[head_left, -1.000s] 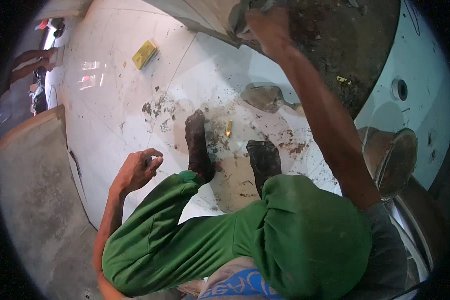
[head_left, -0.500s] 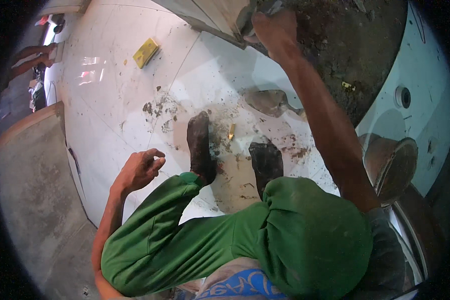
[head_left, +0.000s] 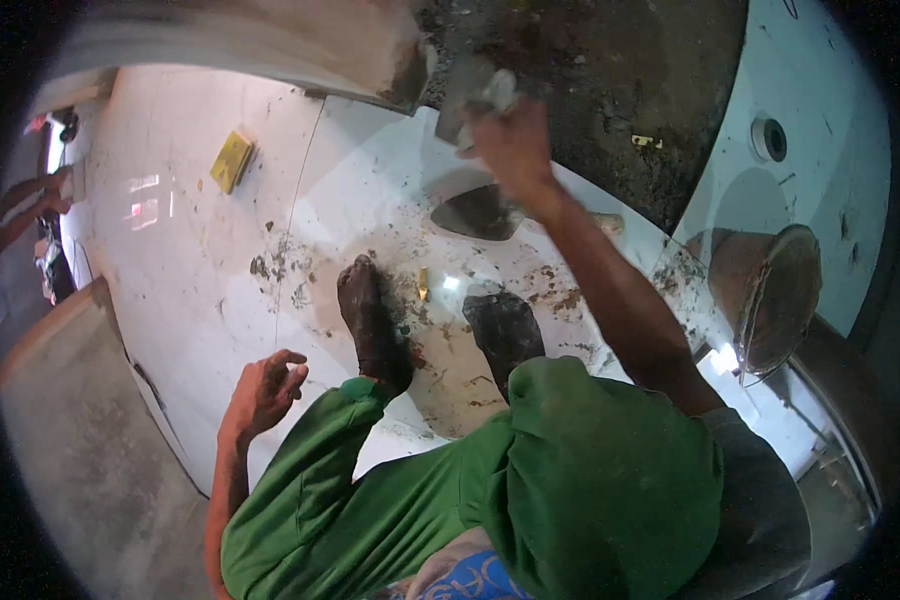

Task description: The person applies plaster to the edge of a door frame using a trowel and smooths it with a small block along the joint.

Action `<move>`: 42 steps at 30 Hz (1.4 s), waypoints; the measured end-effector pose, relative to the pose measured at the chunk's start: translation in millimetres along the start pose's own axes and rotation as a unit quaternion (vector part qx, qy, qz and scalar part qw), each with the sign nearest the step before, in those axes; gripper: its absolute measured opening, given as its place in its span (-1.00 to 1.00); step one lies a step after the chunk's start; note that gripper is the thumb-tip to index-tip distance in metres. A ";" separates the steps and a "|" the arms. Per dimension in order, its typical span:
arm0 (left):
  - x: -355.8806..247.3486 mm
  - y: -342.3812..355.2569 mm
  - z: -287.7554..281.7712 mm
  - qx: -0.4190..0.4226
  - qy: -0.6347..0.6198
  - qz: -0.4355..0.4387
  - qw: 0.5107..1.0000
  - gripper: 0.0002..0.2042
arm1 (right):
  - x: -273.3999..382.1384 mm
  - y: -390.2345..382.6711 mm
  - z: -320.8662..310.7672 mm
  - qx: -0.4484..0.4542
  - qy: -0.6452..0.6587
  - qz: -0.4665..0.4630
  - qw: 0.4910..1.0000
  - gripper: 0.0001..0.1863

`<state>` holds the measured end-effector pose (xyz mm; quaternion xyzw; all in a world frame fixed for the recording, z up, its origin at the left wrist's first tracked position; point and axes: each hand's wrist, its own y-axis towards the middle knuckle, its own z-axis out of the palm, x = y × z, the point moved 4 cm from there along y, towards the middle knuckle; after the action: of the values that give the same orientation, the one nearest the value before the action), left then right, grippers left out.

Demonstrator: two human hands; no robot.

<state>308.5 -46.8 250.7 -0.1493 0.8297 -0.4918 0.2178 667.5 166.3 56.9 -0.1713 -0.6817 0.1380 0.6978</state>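
My right hand (head_left: 515, 150) is closed round a flat grey tool (head_left: 452, 128) with a pale end, over the border of the white tiles and the dark rough patch. Motion blur hides its exact kind. Just below that hand, a pointing trowel (head_left: 475, 213) lies on the tiles, its leaf-shaped blade pointing left and its handle partly behind my forearm. My left hand (head_left: 265, 390) hangs beside my left knee, fingers loosely bent and apart, holding nothing. A small brass-coloured piece (head_left: 423, 283) lies between my feet.
Dirt crumbs dot the white tiled floor (head_left: 200, 230). A yellow block (head_left: 232, 162) lies at the far left, and a brass plate (head_left: 647, 142) on the dark patch (head_left: 610, 70). At right are a bucket (head_left: 785, 295) and a round roll (head_left: 768, 140). Concrete (head_left: 90, 430) borders the left.
My right hand has come down and nearer with the flat tool, from beside the panel's corner to the tile edge. The view has shifted; my left hand stays beside the knee.
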 end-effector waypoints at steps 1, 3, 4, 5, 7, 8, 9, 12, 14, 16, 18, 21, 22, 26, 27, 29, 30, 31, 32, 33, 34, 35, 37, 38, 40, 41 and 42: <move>3.5 0.8 1.7 -0.006 -0.004 0.003 1.000 -0.63 | -1.6 -9.9 9.5 -0.013 -0.058 -0.042 0.997 -0.67; 5.5 2.3 4.1 -0.023 -0.003 0.000 1.000 -0.66 | 4.5 -32.1 27.2 -0.037 -0.108 -0.081 0.990 -0.66; 3.1 0.3 3.1 -0.021 0.003 0.011 1.000 -0.63 | 14.3 -45.9 36.4 -0.054 -0.108 -0.108 0.987 -0.69; -0.1 1.1 2.3 -0.022 0.004 0.019 1.000 -0.62 | 26.5 -54.6 42.6 -0.075 -0.108 -0.134 0.982 -0.72; -4.3 5.4 0.0 -0.011 0.039 0.019 0.999 -0.64 | 44.7 -58.9 52.5 -0.080 -0.094 -0.121 0.985 -0.75; -4.2 5.9 0.4 -0.007 0.038 0.007 0.999 -0.65 | 49.4 -58.4 58.1 -0.071 -0.092 -0.107 0.987 -0.78; -1.6 7.0 -1.1 -0.009 0.024 0.015 1.000 -0.65 | 53.8 -55.5 61.5 -0.079 -0.081 -0.106 0.988 -0.78; -4.7 10.4 -6.6 -0.018 0.041 0.011 0.999 -0.65 | 60.3 -37.9 73.6 -0.085 -0.090 -0.104 0.987 -0.74; -14.5 16.9 -11.6 -0.010 0.063 -0.003 0.998 -0.66 | 53.7 -20.3 70.8 -0.096 -0.097 -0.102 0.985 -0.73; -18.2 19.4 -13.6 -0.010 0.066 -0.002 0.998 -0.66 | 54.2 -16.1 68.0 -0.103 -0.106 -0.100 0.984 -0.72; -20.4 22.8 -15.6 -0.006 0.058 0.010 0.998 -0.65 | 62.1 -24.4 67.4 -0.042 -0.077 -0.027 0.996 -0.77; -22.6 30.0 -20.7 0.010 0.076 0.022 0.997 -0.64 | 65.8 -23.2 69.5 -0.016 -0.063 -0.049 0.997 -0.78; -24.1 32.0 -21.1 0.009 0.083 0.014 0.996 -0.64 | 62.4 -21.3 67.4 -0.037 -0.088 -0.045 0.994 -0.72; -32.5 37.6 -25.5 0.022 0.080 0.004 0.997 -0.62 | 55.6 -19.1 64.8 -0.061 -0.075 -0.063 0.993 -0.72; -30.9 40.2 -26.2 0.021 0.082 0.003 0.996 -0.62 | 55.2 -16.5 65.2 -0.060 -0.063 -0.056 0.995 -0.72; -28.7 44.6 -26.0 0.017 0.098 0.016 0.995 -0.65 | 56.7 -12.6 62.4 -0.058 -0.052 -0.048 0.996 -0.71; -27.5 43.8 -26.3 0.017 0.098 0.016 0.995 -0.65 | 55.2 -10.2 60.0 -0.036 -0.052 -0.022 0.998 -0.72; -29.6 43.2 -26.4 0.019 0.096 0.010 0.995 -0.66 | 53.2 -8.0 59.4 -0.015 -0.053 0.004 0.998 -0.72; -30.2 43.5 -26.8 0.021 0.093 0.005 0.995 -0.66 | 52.6 -7.6 61.5 -0.015 -0.053 0.004 0.998 -0.72; -27.3 46.4 -26.9 0.021 0.094 0.005 0.995 -0.66 | 54.6 -8.6 63.4 -0.035 -0.060 -0.027 0.997 -0.72; -25.2 48.3 -26.2 0.019 0.087 0.005 0.996 -0.66 | 59.9 -10.8 63.1 -0.054 -0.068 -0.059 0.995 -0.73; -23.7 48.8 -26.0 0.017 0.079 0.005 0.997 -0.66 | 61.2 -8.8 59.4 -0.053 -0.068 -0.058 0.995 -0.73; -25.4 46.5 -27.1 0.022 0.089 0.000 0.996 -0.66 | 59.7 -1.8 50.4 0.001 -0.038 0.007 0.999 -0.70; -27.2 47.0 -27.3 0.026 0.099 -0.005 0.995 -0.66 | 64.0 -3.5 49.2 0.001 -0.039 0.007 0.999 -0.70; -30.7 49.4 -28.1 0.025 0.102 0.009 0.994 -0.66 | 71.6 -9.8 48.6 0.008 -0.082 -0.001 0.997 -0.68; -33.0 49.0 -28.2 0.023 0.105 0.023 0.994 -0.65 | 66.0 -6.8 49.6 0.008 -0.082 0.001 0.997 -0.68; -32.4 48.4 -27.4 0.025 0.106 0.022 0.994 -0.65 | 56.2 -0.7 50.5 -0.011 -0.078 -0.001 0.997 -0.68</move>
<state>320.8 11.6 226.6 -0.0726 0.8387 -0.5204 0.1434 618.9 192.1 108.6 -0.1665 -0.7360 0.1428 0.6405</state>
